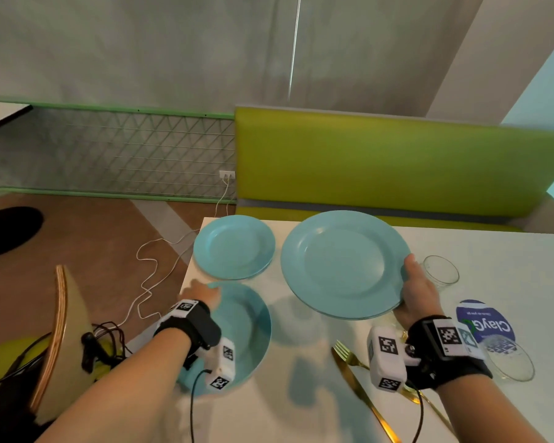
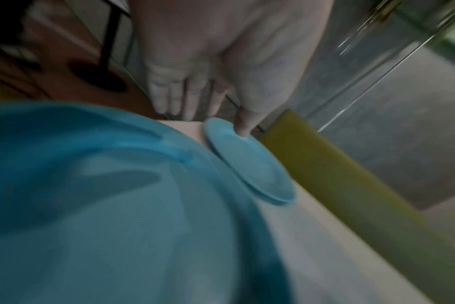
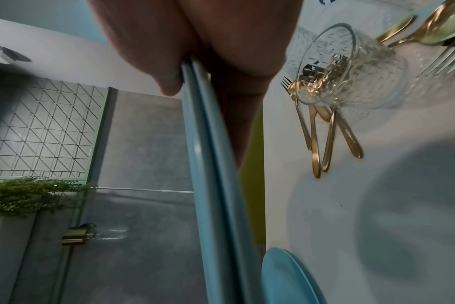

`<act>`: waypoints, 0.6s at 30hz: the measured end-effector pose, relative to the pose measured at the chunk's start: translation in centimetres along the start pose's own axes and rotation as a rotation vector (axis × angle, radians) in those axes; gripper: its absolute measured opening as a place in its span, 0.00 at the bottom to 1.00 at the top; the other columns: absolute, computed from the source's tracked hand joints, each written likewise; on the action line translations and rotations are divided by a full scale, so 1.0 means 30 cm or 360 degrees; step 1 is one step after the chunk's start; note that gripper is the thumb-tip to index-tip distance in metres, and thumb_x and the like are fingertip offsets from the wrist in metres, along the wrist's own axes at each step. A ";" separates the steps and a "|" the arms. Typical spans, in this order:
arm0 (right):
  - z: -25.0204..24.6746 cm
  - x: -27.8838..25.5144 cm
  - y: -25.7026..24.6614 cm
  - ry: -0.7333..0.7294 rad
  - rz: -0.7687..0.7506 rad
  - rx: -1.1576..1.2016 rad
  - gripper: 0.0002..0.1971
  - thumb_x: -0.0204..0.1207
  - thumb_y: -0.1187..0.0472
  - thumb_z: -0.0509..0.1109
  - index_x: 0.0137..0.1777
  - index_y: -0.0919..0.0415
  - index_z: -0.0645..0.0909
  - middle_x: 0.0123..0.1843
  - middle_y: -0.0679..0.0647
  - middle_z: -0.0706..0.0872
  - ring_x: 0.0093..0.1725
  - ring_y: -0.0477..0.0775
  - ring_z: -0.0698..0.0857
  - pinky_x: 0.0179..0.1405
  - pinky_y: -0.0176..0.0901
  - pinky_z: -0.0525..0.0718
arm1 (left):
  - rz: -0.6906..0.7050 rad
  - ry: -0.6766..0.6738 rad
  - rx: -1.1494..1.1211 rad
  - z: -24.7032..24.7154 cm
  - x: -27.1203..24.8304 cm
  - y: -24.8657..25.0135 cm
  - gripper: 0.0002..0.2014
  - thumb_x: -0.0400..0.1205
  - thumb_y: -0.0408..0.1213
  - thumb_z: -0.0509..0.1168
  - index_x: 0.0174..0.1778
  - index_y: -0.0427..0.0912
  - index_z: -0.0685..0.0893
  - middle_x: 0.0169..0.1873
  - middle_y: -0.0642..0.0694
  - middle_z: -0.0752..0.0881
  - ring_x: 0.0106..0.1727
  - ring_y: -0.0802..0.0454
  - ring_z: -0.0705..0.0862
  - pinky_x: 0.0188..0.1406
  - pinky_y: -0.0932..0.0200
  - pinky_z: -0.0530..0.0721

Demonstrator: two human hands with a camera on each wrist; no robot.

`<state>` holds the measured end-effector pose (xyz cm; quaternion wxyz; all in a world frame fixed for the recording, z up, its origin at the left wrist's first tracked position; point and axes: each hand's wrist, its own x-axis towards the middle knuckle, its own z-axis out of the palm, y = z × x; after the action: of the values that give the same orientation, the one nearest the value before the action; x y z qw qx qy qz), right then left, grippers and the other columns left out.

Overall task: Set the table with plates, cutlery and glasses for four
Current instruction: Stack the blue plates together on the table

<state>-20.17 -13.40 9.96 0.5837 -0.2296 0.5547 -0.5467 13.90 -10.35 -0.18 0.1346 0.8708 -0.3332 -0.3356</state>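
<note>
Two plates down so far, by the look of it, with more held aloft. Lowest in the head view: a gold knife (image 1: 365,401) and fork (image 1: 346,353) lying loose on the white worktop (image 1: 301,417), not yet laid at any place. Lower left: left hand (image 1: 202,294) resting with straightish fingers on the far rim of the near plate (image 1: 250,327), holding nothing curled, seemingly nudging it into position. Lower right: a glass (image 1: 509,359) partly over a blue sticker (image 1: 483,318). Mid frame right: right hand (image 1: 418,289) pinching the edge of the raised plates (image 1: 343,263), thumb on top, fingers beneath; two stacked rims visible in the right wrist view (image 3: 208,164), so probably the last two plates. Just beyond that hand, a second glass (image 1: 440,270). Further up left, the far plate (image 1: 234,246) flat near the worktop's corner. More gold cutlery (image 3: 325,133) bunched in the wrist view. Behind, a green bench back (image 1: 381,161). Left to do, judging from this: two plates, all cutlery, the glasses.
</note>
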 end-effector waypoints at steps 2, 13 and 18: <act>-0.005 -0.009 0.004 -0.0014 0.0007 0.0018 0.14 0.86 0.51 0.54 0.65 0.56 0.73 0.50 0.52 0.85 0.46 0.53 0.84 0.43 0.52 0.83 | -0.0176 0.0004 0.0200 -0.026 0.003 -0.101 0.29 0.80 0.47 0.61 0.74 0.33 0.70 0.73 0.34 0.74 0.73 0.36 0.74 0.71 0.48 0.74; -0.001 -0.015 0.042 0.0037 0.0081 -0.0132 0.12 0.85 0.50 0.55 0.53 0.54 0.77 0.54 0.54 0.84 0.54 0.59 0.84 0.62 0.63 0.80 | -0.0347 -0.0390 0.0261 -0.063 -0.067 -0.236 0.21 0.79 0.40 0.67 0.66 0.35 0.79 0.68 0.39 0.80 0.66 0.44 0.81 0.64 0.57 0.77; 0.015 -0.021 0.039 0.0012 0.0070 -0.0130 0.12 0.85 0.49 0.55 0.47 0.50 0.78 0.48 0.51 0.86 0.48 0.55 0.85 0.60 0.62 0.80 | -0.0232 -0.0386 -0.0230 -0.095 -0.039 -0.207 0.26 0.67 0.32 0.73 0.61 0.28 0.81 0.53 0.34 0.86 0.47 0.41 0.84 0.50 0.53 0.84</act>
<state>-19.18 -12.64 9.30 0.5837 -0.2389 0.5836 -0.5115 18.21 -4.92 -0.33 0.1311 0.8337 -0.2579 -0.4704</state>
